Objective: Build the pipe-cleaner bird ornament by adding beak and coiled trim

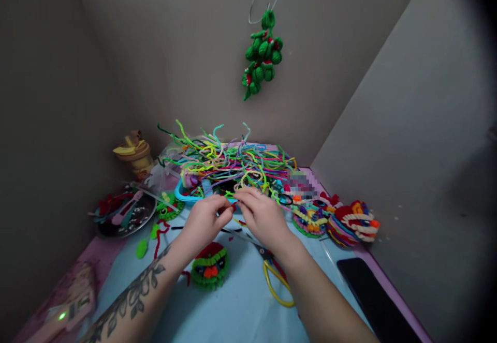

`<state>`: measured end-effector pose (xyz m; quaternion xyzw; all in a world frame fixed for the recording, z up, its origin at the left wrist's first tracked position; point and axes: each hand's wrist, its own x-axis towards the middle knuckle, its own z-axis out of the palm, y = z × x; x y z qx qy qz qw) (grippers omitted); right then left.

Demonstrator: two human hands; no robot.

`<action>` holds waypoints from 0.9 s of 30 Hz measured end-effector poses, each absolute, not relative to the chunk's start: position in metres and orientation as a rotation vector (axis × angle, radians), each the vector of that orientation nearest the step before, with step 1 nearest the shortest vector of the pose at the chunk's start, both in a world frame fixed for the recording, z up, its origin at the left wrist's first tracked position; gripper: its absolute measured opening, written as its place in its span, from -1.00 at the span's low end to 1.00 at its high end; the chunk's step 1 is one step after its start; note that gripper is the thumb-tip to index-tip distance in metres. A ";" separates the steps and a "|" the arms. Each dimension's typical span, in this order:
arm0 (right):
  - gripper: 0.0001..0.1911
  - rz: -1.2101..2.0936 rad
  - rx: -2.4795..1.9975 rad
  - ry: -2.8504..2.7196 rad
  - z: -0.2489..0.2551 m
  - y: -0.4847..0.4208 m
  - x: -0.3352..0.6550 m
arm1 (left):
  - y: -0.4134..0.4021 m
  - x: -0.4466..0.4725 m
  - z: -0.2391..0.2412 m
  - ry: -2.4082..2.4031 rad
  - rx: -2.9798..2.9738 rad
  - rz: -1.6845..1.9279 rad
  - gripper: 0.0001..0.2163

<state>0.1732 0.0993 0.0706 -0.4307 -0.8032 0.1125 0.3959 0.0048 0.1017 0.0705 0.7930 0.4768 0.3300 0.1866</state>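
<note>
Two hands: left hand (204, 222) and right hand (264, 217), fingers pinching, seemingly, a red pipe cleaner (234, 206).
Risk: tangled pile (229, 164) may snag it.

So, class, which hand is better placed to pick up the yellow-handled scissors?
Right, probably. The scissors lie just below the right hand, by its wrist; the left hand sits further over. Both pinch a pipe cleaner piece, so one must let go.
</note>
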 end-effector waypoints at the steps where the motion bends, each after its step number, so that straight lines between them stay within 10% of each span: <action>1: -0.74 0.286 -1.124 -2.020 0.069 0.101 0.173 | 0.102 0.005 0.071 1.343 2.239 0.937 -0.85; 27: -0.94 0.935 -1.110 -1.581 0.067 0.104 0.159 | 0.100 0.011 0.074 1.298 1.543 1.233 -0.82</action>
